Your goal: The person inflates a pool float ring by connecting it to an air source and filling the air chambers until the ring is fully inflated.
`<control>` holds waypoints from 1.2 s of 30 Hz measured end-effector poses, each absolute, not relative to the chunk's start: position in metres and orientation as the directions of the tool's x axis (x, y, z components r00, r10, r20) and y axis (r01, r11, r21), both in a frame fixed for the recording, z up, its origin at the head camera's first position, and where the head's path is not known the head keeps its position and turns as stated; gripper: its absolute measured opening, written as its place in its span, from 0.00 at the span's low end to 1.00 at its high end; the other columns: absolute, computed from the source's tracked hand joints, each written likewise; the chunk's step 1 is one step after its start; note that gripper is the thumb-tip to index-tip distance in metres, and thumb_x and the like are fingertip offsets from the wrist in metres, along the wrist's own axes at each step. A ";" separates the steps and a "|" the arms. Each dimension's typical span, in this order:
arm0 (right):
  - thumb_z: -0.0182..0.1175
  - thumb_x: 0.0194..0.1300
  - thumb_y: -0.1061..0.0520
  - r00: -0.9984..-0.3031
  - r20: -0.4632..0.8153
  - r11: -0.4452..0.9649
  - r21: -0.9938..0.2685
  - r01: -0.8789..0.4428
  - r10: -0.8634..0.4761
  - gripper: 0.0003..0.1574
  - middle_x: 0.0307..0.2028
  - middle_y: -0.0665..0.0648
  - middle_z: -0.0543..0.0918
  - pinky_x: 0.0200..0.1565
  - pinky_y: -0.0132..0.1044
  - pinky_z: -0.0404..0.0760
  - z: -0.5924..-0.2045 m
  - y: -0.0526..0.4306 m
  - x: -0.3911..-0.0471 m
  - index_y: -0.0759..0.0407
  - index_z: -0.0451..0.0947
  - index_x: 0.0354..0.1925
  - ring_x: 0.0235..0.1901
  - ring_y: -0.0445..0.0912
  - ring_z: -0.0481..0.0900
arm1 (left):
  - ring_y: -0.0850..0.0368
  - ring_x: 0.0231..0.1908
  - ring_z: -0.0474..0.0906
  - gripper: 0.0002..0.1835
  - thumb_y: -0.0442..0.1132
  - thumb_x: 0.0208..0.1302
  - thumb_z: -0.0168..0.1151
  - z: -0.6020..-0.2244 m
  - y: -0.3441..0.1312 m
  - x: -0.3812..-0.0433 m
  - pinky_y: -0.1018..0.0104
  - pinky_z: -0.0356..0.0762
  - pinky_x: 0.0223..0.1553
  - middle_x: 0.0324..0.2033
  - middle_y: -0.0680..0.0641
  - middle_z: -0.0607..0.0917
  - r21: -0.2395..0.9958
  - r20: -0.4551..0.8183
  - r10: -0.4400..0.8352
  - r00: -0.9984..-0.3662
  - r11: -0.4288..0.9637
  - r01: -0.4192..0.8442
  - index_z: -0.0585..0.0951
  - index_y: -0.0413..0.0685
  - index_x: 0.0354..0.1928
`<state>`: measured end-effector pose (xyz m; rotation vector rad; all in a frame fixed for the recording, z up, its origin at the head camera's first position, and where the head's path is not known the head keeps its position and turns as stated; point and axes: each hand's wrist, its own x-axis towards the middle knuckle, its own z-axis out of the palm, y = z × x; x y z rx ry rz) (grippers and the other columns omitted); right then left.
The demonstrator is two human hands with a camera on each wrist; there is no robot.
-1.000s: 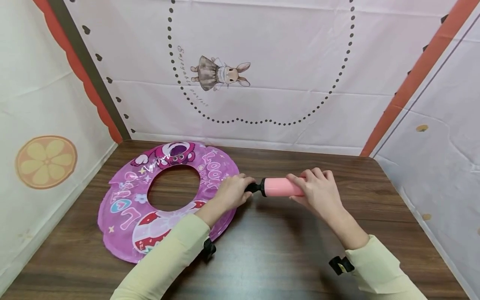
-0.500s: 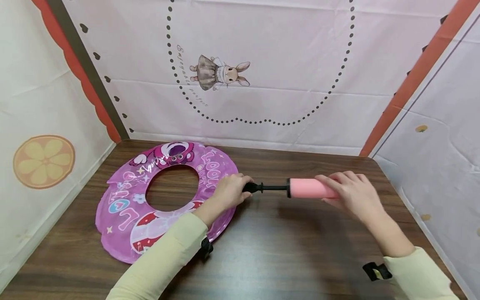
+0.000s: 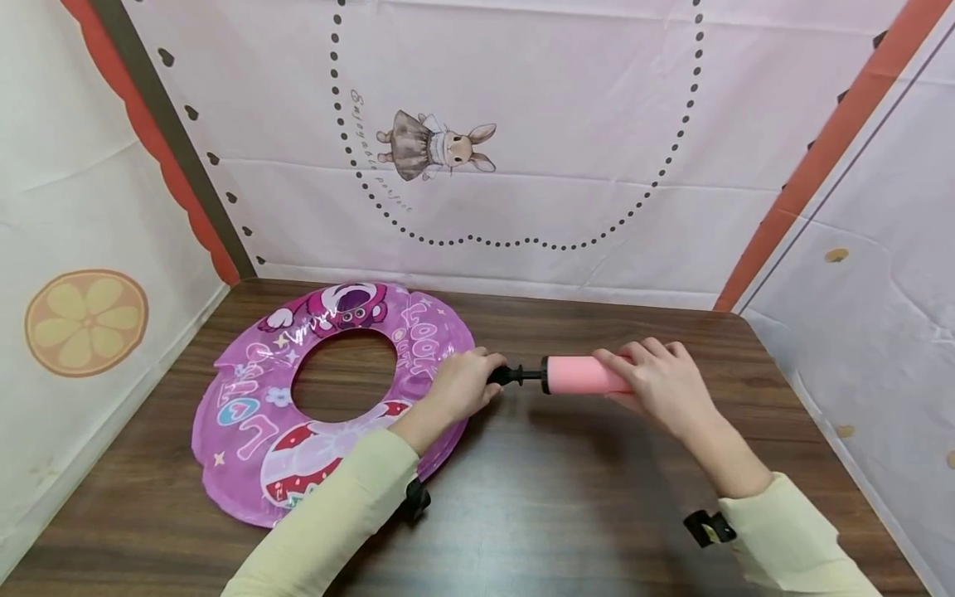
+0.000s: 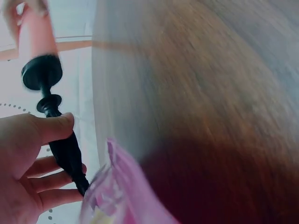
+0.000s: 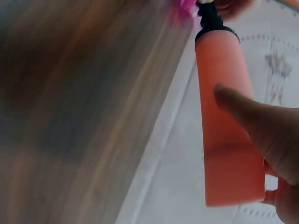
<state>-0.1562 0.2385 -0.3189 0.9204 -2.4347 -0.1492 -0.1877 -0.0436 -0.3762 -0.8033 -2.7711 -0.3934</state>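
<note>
A hand air pump with a pink barrel and a black end lies sideways between my hands, above the table. My left hand grips its black nozzle end, thumb on one side and fingers on the other, right at the edge of a purple swim ring. In the left wrist view the tip meets the ring's plastic; the exact joint is hidden. My right hand holds the barrel around its far part. A short length of black rod shows between barrel and nozzle end.
The printed swim ring lies on the left of the dark wooden table, looking partly filled. A white printed cloth wall rises behind the table, with more cloth on both sides. Black cameras sit at the wrists.
My right hand first pulled the barrel to the right, exposing a long stretch of rod, then moved back left, shortening it. My left hand has stayed almost still at the ring.
</note>
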 end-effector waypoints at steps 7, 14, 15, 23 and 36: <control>0.77 0.35 0.47 -0.577 0.479 0.745 0.332 -0.578 -0.661 0.34 0.31 0.56 0.81 0.31 0.48 0.72 -0.322 0.208 -0.164 0.48 0.78 0.45 0.33 0.53 0.76 | 0.52 0.33 0.80 0.18 0.43 0.49 0.70 -0.376 -0.044 -0.188 0.58 0.79 0.33 0.35 0.47 0.83 0.232 0.282 0.456 -0.844 0.821 0.521 0.81 0.51 0.45; 0.76 0.35 0.44 -0.610 0.463 0.760 0.286 -0.584 -0.643 0.38 0.34 0.56 0.81 0.34 0.48 0.72 -0.321 0.223 -0.163 0.46 0.78 0.49 0.37 0.53 0.76 | 0.52 0.33 0.80 0.18 0.45 0.50 0.70 -0.375 -0.045 -0.189 0.58 0.78 0.33 0.34 0.48 0.83 0.286 0.231 0.408 -0.884 0.840 0.462 0.81 0.54 0.45; 0.76 0.35 0.43 -0.618 0.456 0.762 0.280 -0.584 -0.641 0.38 0.35 0.56 0.81 0.34 0.48 0.72 -0.320 0.228 -0.162 0.45 0.77 0.50 0.38 0.54 0.77 | 0.52 0.34 0.80 0.18 0.46 0.50 0.70 -0.375 -0.045 -0.189 0.58 0.78 0.33 0.34 0.48 0.83 0.286 0.225 0.405 -0.886 0.842 0.458 0.82 0.55 0.45; 0.63 0.50 0.32 -0.686 0.417 0.799 0.223 -0.559 -0.597 0.36 0.36 0.58 0.81 0.35 0.52 0.72 -0.305 0.284 -0.154 0.48 0.76 0.53 0.37 0.57 0.76 | 0.52 0.33 0.80 0.18 0.46 0.50 0.69 -0.374 -0.048 -0.190 0.57 0.78 0.32 0.34 0.48 0.83 0.259 0.220 0.434 -0.874 0.837 0.481 0.81 0.55 0.46; 0.55 0.52 0.27 -0.631 0.405 0.744 0.246 -0.621 -0.661 0.36 0.32 0.56 0.80 0.28 0.47 0.69 -0.306 0.257 -0.158 0.49 0.79 0.48 0.33 0.55 0.76 | 0.52 0.34 0.80 0.18 0.45 0.52 0.68 -0.376 -0.045 -0.189 0.58 0.78 0.33 0.35 0.48 0.83 0.213 0.234 0.515 -0.825 0.800 0.560 0.81 0.51 0.46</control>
